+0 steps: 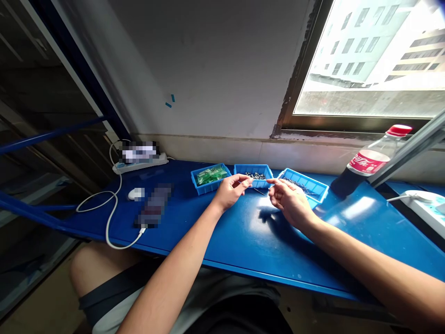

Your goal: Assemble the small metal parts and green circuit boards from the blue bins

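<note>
Over the front of the middle blue bin, my left hand [232,191] is closed in a pinch, thumb against fingers; whatever is between the fingertips is too small to make out. A thin dark rod-like piece [259,191] shows just below those fingertips. My right hand [290,200] faces it from in front of the right bin, index finger pointing left and the other fingers curled; anything held there is hidden. The middle bin [252,168] contains small metal parts [256,176]. Thin dark pieces [299,185] lie in the right bin [318,188].
A left blue bin [208,187] holds green plastic packets [211,174]. On the blue table [239,236] are a blurred phone [155,204] on a white cable [111,222], a white round object [135,194] and a power strip [146,163]. A cola bottle [368,162] stands right, near another strip [426,206].
</note>
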### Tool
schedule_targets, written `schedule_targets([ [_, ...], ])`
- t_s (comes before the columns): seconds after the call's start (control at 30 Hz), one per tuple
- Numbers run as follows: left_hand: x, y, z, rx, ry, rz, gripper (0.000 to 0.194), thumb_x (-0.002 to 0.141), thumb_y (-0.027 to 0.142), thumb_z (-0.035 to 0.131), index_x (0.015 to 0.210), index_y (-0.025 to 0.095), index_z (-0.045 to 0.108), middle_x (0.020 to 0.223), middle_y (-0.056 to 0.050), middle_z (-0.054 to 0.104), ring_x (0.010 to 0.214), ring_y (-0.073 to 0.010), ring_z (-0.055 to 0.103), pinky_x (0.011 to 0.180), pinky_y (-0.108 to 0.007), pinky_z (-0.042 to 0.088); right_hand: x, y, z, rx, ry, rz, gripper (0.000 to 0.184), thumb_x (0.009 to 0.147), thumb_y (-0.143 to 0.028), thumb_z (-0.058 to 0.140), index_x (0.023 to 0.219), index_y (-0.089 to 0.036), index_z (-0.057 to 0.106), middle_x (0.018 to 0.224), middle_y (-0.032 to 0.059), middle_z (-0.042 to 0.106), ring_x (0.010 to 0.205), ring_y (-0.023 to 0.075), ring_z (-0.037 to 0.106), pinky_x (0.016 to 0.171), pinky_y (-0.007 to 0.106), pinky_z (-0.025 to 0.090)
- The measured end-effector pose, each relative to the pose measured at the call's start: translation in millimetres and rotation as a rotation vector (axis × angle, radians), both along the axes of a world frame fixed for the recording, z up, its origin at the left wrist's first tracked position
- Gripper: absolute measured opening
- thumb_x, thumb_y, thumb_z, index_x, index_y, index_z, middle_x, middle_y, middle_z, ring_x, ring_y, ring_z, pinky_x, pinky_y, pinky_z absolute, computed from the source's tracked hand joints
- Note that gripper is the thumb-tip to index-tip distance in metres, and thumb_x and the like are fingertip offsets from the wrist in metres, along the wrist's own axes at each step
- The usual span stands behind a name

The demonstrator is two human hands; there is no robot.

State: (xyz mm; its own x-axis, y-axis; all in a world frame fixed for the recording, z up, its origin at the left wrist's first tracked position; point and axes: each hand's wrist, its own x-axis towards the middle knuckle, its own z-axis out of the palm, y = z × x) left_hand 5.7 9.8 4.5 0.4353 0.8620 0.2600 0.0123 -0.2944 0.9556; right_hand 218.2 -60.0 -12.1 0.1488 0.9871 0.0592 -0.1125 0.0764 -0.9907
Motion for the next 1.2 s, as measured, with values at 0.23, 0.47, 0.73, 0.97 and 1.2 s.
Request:
schedule_targets([
  [0.23,-15,1,5.7,0.182,0.215,0.158,0.033,0.102,0.044,0.061,0.104,0.017,0.080,0.096,-0.007,0.081,0.076,-0.0169,0.067,0.071,-0.026,0.052,12,4,-5.0,0.140,-0.515,0.069,0.034,0.093,-0.059,0.071,0.102,-0.027,0.076,0.095,0.0082,0.078,0.073,0.0254,0.071,0.061,0.039,0.058],
  [0.47,2,-24,-7.1,0.398,0.328,0.034,0.022,0.101,0.031,0.061,0.097,0.019,0.079,0.094,-0.006,0.081,0.085,-0.0207,0.073,0.080,-0.030,0.054,16,16,-18.2,0.434,-1.246,0.075,0.023,0.102,-0.027,0.057,0.101,-0.026,0.079,0.097,0.0102,0.080,0.089,0.0306,0.070,0.085,0.045,0.057],
  [0.73,6,-33,-7.6,0.422,0.483,-0.029,0.026,0.099,0.033,0.062,0.079,0.019,0.071,0.080,-0.005,0.077,0.070,-0.0183,0.067,0.064,-0.028,0.047,8,16,-17.6,0.414,-0.979,-0.029,0.036,0.093,-0.023,0.063,0.128,-0.025,0.068,0.097,0.0061,0.074,0.080,0.0242,0.067,0.077,0.040,0.057],
  [0.97,1,-27,-4.7,0.254,0.345,-0.008,0.042,0.103,0.034,0.058,0.143,0.018,0.060,0.088,-0.003,0.083,0.072,-0.0191,0.076,0.077,-0.030,0.057,-3,3,-11.7,0.407,-0.676,-0.059,0.025,0.101,-0.039,0.064,0.121,-0.027,0.072,0.098,0.0070,0.073,0.085,0.0241,0.069,0.063,0.035,0.057],
  [1.2,3,-27,-5.2,0.290,0.261,-0.051,0.031,0.103,0.032,0.058,0.121,0.019,0.080,0.121,-0.007,0.082,0.105,-0.0244,0.080,0.093,-0.034,0.063,-5,5,-20.4,0.436,-0.709,-0.011,0.022,0.097,-0.048,0.072,0.100,-0.026,0.075,0.090,0.0048,0.075,0.078,0.0224,0.070,0.060,0.034,0.053],
])
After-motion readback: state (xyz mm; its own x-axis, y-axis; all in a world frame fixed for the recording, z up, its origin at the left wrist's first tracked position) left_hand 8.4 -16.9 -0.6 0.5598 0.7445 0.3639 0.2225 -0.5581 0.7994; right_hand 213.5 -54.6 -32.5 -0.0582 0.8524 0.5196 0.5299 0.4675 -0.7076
